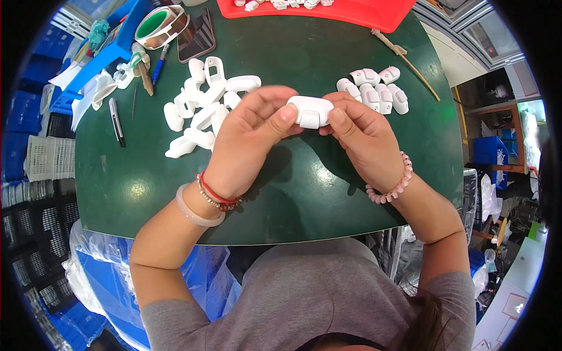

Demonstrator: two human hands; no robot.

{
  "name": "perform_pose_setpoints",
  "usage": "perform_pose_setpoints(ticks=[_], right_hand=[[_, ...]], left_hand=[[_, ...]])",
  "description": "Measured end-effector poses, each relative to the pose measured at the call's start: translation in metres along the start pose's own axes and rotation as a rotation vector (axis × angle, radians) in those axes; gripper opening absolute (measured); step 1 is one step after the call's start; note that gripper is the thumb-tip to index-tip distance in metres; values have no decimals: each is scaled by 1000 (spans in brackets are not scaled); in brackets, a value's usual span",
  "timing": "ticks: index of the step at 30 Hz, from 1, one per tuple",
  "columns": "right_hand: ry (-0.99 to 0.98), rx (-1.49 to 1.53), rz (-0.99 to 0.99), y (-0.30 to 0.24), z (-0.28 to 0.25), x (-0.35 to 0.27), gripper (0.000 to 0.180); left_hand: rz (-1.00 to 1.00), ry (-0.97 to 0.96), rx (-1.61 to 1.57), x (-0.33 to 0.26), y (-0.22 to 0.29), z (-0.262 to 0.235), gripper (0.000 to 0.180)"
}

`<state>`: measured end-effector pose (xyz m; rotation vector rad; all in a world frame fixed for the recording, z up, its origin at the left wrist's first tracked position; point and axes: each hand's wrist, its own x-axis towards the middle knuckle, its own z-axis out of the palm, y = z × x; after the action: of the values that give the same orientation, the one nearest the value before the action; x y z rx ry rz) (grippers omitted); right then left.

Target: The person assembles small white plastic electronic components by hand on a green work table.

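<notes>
Between my two hands, raised over the middle of the table, is a small white plastic housing [310, 111] with rounded ends and a flap-like piece at its lower middle. My left hand [257, 120] pinches its left end with the thumb in front. The right end is gripped the same way by my right hand [360, 126]. Left of my hands lies a loose heap of white plastic parts [202, 99], some of them ring-shaped with openings. To the right, several white housings [374, 93] like the held one sit grouped together.
At the far edge stands a red tray [328, 17] with white pieces. A phone [197, 36], a tape roll [158, 26], a blue pen [159, 65] and a marker [116, 121] lie at the left by a blue rack [99, 52]. A thin stick [413, 64] lies far right on the green table [281, 216].
</notes>
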<state>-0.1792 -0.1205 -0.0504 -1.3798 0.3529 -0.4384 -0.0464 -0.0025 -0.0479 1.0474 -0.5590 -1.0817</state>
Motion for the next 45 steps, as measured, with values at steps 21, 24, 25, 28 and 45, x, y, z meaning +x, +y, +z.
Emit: perform_pose_setpoints(ticks=[21,24,25,28,45], right_hand=[[-2,-180,-19,-8,-8,1,27],[11,-64,70,-8,-9,0,28],[-14,-70,47,-8,-10,0,29],[-60,-72,3,-7,-12,1,29],[201,-161,-154,-26,-32,11,29]], left_hand=[[-169,-45,-53,-1,9,-3,36],[-166,-64,-55,1,8,-8,37],[-164,-95,-60,1,7,-11,36],[-195,-165,-99,-1,10,-8,35],[771,457,1768,23,23,-47,37]])
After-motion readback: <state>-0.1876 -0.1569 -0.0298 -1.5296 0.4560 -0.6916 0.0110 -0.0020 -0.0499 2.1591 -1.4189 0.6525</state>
